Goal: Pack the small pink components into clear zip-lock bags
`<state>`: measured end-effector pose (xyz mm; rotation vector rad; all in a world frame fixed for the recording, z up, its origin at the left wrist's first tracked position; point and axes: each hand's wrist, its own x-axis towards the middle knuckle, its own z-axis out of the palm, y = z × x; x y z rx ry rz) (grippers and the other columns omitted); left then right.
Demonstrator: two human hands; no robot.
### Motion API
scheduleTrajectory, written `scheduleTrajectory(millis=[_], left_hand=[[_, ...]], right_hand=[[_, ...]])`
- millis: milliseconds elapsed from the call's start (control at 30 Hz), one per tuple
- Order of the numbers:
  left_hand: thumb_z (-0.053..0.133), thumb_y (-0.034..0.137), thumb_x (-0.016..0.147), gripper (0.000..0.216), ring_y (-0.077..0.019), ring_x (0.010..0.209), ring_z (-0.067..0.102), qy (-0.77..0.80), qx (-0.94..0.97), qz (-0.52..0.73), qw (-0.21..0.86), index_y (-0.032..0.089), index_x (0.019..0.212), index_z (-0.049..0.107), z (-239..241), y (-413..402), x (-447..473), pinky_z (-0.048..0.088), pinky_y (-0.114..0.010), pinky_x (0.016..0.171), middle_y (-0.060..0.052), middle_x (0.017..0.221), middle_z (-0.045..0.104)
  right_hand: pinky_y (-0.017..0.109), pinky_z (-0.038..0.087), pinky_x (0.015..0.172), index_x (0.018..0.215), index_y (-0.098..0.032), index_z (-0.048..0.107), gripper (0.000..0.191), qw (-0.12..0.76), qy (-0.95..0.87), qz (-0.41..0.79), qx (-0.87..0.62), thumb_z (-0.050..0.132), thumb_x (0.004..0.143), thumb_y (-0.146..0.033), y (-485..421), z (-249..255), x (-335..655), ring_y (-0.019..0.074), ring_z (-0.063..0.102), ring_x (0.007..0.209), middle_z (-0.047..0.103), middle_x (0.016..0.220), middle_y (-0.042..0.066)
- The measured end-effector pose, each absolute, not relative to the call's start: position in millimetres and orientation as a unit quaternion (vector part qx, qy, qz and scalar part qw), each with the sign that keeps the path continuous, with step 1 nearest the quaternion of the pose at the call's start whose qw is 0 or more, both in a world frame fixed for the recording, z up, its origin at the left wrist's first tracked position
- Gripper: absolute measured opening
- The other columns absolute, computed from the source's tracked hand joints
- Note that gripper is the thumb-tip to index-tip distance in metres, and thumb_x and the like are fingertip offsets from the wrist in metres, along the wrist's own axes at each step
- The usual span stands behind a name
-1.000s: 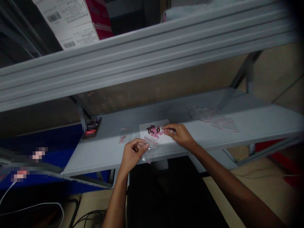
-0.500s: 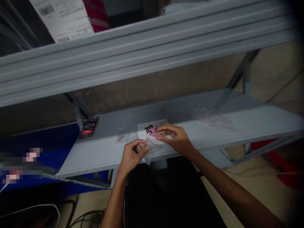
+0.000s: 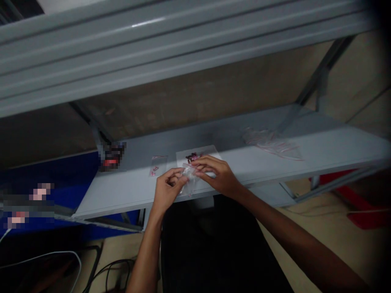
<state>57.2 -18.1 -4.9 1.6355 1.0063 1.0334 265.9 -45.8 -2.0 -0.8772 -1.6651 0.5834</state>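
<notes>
My left hand (image 3: 168, 187) pinches a small clear zip bag (image 3: 190, 183) between thumb and fingers, just over the front edge of the shelf. At the bag's mouth, my right hand (image 3: 215, 173) has its thumb and fingers drawn together; what they grip is too small to make out. Behind the hands lies a white sheet (image 3: 182, 154) with a pile of small pink and dark brown pieces (image 3: 193, 156), partly covered by my right fingers. To the left, another clear bag (image 3: 159, 166) lies flat with a few pink pieces inside.
A heap of clear zip bags (image 3: 275, 144) lies on the right of the grey shelf (image 3: 122, 187). A blurred dark and red object (image 3: 112, 156) stands at its left end. A grey metal beam (image 3: 183, 53) crosses above. A black seat (image 3: 220, 248) is below the front edge.
My right hand has come from the pile of pieces to the mouth of the bag. My left hand still grips the bag. The camera view has tilted down slightly.
</notes>
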Motion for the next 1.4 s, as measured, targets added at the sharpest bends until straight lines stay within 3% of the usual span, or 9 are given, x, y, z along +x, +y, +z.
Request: scheduleTrajectory(millis=[100,200,400,700,867,1067,1267,1400], left_hand=[[0.076,0.031,0.079,0.038,-0.0116,0.066,0.061,0.386,0.659,0.42,0.49,0.018,0.115,0.071,-2.0,-16.9,52.0,0.048,-0.024,0.065,-0.003,0.083,0.07],[0.079,0.025,0.076,0.038,-0.0131,0.074,0.064,0.376,0.633,0.444,0.511,0.018,0.113,0.072,-2.2,-13.4,47.9,0.05,-0.026,0.075,-0.005,0.091,0.073],[0.082,0.026,0.072,0.032,-0.0122,0.069,0.064,0.391,0.566,0.509,0.517,0.016,0.102,0.076,-7.3,-6.7,46.3,0.05,-0.024,0.068,-0.004,0.083,0.074],[0.074,0.033,0.08,0.029,-0.0137,0.081,0.063,0.433,0.594,0.512,0.444,0.019,0.106,0.074,-6.5,-5.6,48.5,0.048,-0.022,0.071,-0.005,0.097,0.073],[0.076,0.032,0.079,0.029,-0.0153,0.081,0.064,0.429,0.577,0.525,0.455,0.017,0.104,0.074,-9.6,-2.7,49.4,0.049,-0.023,0.068,-0.006,0.091,0.072],[0.079,0.031,0.076,0.022,-0.015,0.081,0.067,0.422,0.547,0.555,0.464,0.015,0.091,0.075,-7.6,-5.4,48.4,0.052,-0.027,0.079,-0.004,0.086,0.073],[0.077,0.037,0.077,0.032,-0.0154,0.073,0.07,0.419,0.505,0.561,0.506,0.016,0.1,0.071,-4.2,-6.9,49.4,0.057,-0.03,0.074,-0.004,0.09,0.073],[0.08,0.033,0.074,0.045,-0.0174,0.091,0.071,0.404,0.518,0.543,0.522,0.016,0.114,0.067,-6.2,-5.2,48.8,0.056,-0.03,0.086,-0.007,0.099,0.074]], right_hand=[[0.033,0.06,0.083,0.113,-0.022,0.069,0.026,0.574,-0.681,0.24,-0.387,0.067,0.089,-0.03,-44.0,-1.1,274.3,0.0171,0.068,0.09,0.067,0.11,0.008],[0.033,0.06,0.083,0.111,-0.022,0.07,0.024,0.575,-0.677,0.228,-0.399,0.068,0.088,-0.03,-41.6,1.3,284.4,0.0166,0.068,0.087,0.068,0.108,0.008],[0.033,0.06,0.083,0.107,-0.021,0.071,0.021,0.577,-0.677,0.209,-0.407,0.07,0.087,-0.026,-36.8,-2.2,294.5,0.016,0.068,0.085,0.069,0.105,0.007],[0.029,0.063,0.073,0.1,-0.019,0.072,0.012,0.63,-0.656,0.178,-0.376,0.065,0.089,-0.021,-38.5,3.0,268.2,0.0168,0.065,0.092,0.066,0.099,0.007],[0.029,0.063,0.074,0.096,-0.018,0.071,0.009,0.646,-0.641,0.18,-0.374,0.065,0.089,-0.02,-38.7,2.2,263.9,0.0162,0.065,0.091,0.064,0.098,0.007],[0.028,0.063,0.074,0.094,-0.02,0.071,0.009,0.63,-0.634,0.23,-0.385,0.068,0.086,-0.022,-35.3,-5.0,269.1,0.0156,0.066,0.089,0.064,0.099,0.006],[0.028,0.061,0.072,0.09,-0.02,0.073,0.006,0.602,-0.663,0.243,-0.372,0.068,0.086,-0.02,-32.9,-10.8,270.2,0.0159,0.066,0.088,0.065,0.096,0.006],[0.029,0.062,0.073,0.085,-0.021,0.072,0.003,0.636,-0.615,0.255,-0.39,0.07,0.083,-0.02,-34.0,-11.1,266.0,0.017,0.065,0.091,0.064,0.098,0.006]])
